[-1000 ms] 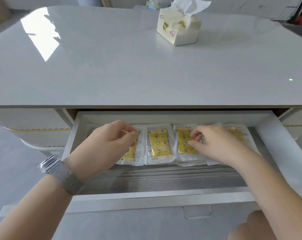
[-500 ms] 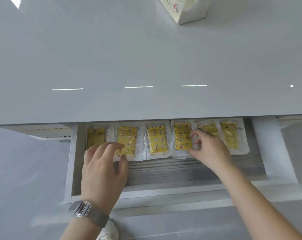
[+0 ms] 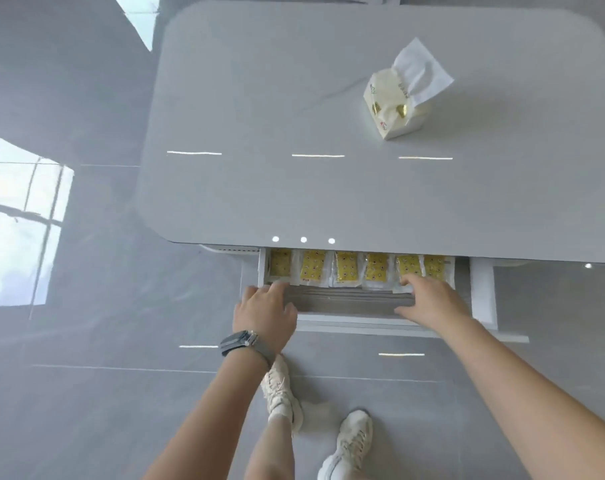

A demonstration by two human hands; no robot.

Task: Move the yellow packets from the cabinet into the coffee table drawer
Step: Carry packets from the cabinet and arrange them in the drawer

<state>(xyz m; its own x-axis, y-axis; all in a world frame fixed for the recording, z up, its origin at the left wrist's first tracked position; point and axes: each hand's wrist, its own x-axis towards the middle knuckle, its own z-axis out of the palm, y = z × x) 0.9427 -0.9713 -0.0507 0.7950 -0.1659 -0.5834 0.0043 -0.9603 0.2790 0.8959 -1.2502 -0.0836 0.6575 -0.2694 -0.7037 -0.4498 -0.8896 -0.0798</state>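
- 6 yellow packets (image 3: 346,270) lie side by side in 1 row along the back of the coffee table drawer (image 3: 363,322), partly tucked under the front edge of the surface (image 3: 329,98).
- The drawer is pulled out; its grey striped bottom shows bare in front of the row.
- The left hand (image 3: 264,311) rests at the drawer's front left corner, fingers loosely spread and reaching toward the near edge of the leftmost packet; it pinches nothing that I can see.
- The right hand (image 3: 429,299) lies flat over the right part of the drawer, fingers straight and spread, with the fingertips on or just at the near edge of the 2 rightmost packets.
- A watch (image 3: 240,341) sits on the left wrist.
- On the surface, well apart from the drawer, stands a tissue pack (image 3: 398,105) with a tissue sticking up.
- Below, 2 white shoes (image 3: 282,393) stand on the glossy grey floor (image 3: 69,393).
- Judgement: the moving looks largely done, since the packets in view are already in the drawer and neither hand carries 1.
- The cabinet is out of view, so whether more packets wait there cannot be told; the drawer is not yet closed.
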